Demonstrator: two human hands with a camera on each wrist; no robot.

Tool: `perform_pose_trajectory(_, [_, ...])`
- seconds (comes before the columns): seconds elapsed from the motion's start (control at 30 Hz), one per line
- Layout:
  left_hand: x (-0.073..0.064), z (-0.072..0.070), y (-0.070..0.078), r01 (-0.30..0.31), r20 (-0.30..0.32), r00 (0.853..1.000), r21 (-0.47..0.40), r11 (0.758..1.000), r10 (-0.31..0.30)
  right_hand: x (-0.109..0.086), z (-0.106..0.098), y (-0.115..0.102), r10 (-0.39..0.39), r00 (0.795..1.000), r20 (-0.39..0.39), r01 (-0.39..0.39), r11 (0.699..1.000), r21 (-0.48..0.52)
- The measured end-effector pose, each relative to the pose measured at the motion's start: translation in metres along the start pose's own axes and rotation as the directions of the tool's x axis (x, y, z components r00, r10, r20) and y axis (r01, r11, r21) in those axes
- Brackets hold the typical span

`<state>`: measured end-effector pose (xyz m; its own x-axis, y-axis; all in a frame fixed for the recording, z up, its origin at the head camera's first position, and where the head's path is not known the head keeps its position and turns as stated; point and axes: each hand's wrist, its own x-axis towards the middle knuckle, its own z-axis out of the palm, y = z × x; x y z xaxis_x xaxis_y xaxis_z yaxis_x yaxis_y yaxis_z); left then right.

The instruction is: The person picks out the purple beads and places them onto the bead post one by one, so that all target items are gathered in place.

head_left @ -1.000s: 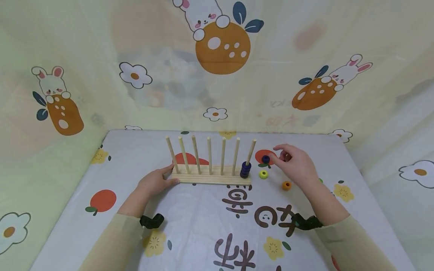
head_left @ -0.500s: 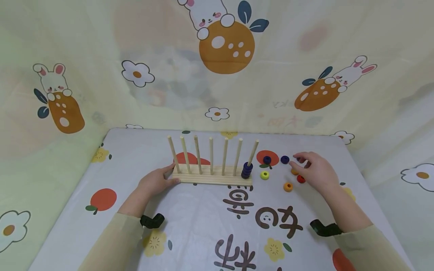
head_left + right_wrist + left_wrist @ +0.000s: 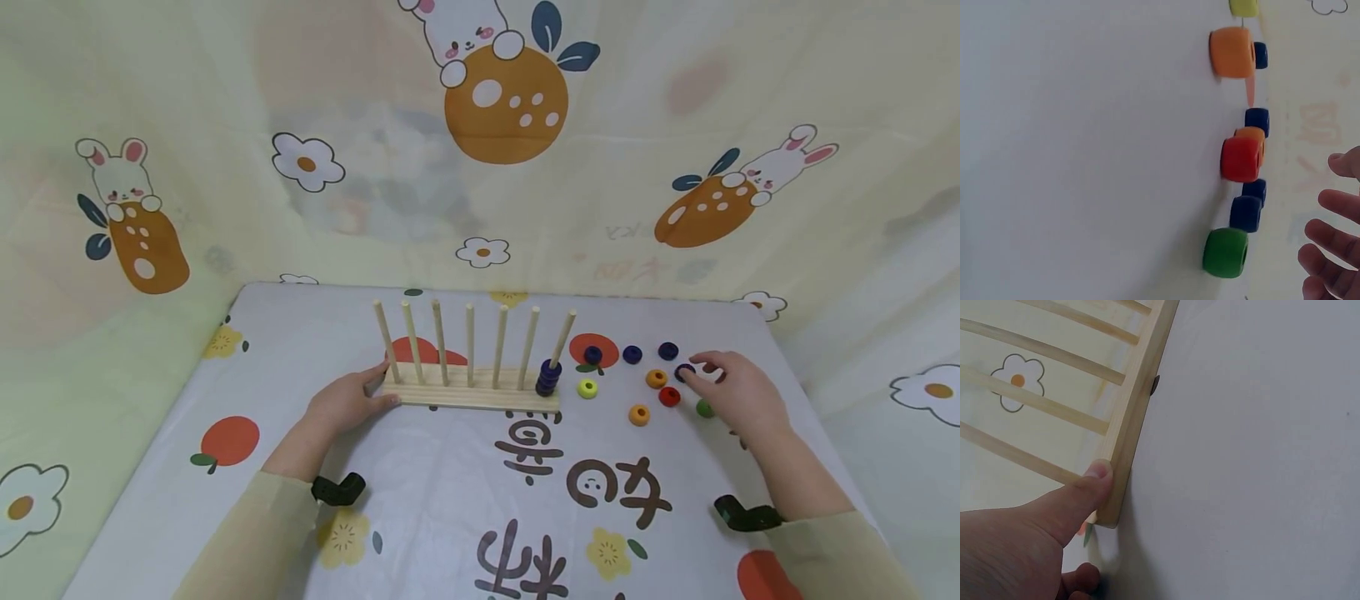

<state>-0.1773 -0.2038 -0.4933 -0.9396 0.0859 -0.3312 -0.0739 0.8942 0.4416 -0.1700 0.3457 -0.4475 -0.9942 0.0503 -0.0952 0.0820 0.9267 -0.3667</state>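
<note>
My left hand [image 3: 352, 404] grips the left end of a wooden peg rack [image 3: 465, 390]; the left wrist view shows its thumb [image 3: 1094, 475] pressed on the base. Several dark blue beads [image 3: 548, 379] are stacked on the rightmost upright peg, and the other pegs are bare. Over the loose beads to the right hovers my right hand [image 3: 738, 396], its fingertips by a dark blue bead [image 3: 684, 372]. In the right wrist view the fingers [image 3: 1329, 240] are spread and apart from the beads, holding nothing. A green bead [image 3: 705, 408] lies partly under that hand.
Between rack and right hand lie a yellow bead [image 3: 587, 388], an orange bead [image 3: 639, 415], another orange bead [image 3: 656, 379], a red bead [image 3: 669, 397] and more dark blue beads [image 3: 632, 355]. A printed cloth [image 3: 420, 500] covers the table; a patterned curtain [image 3: 375, 225] stands behind.
My right hand has moved right, from the dark blue bead nearest the rack to the farther beads, uncovering several of them. The left hand keeps its hold on the rack.
</note>
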Motion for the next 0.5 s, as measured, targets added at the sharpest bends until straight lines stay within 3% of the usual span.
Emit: perform_pose_trajectory(0.5, [0.000, 0.000, 0.000, -0.008, 0.002, 1.000, -0.006, 1.000, 0.008, 0.016, 0.010, 0.034, 0.040, 0.996, 0.076, -0.042, 0.999, 0.025])
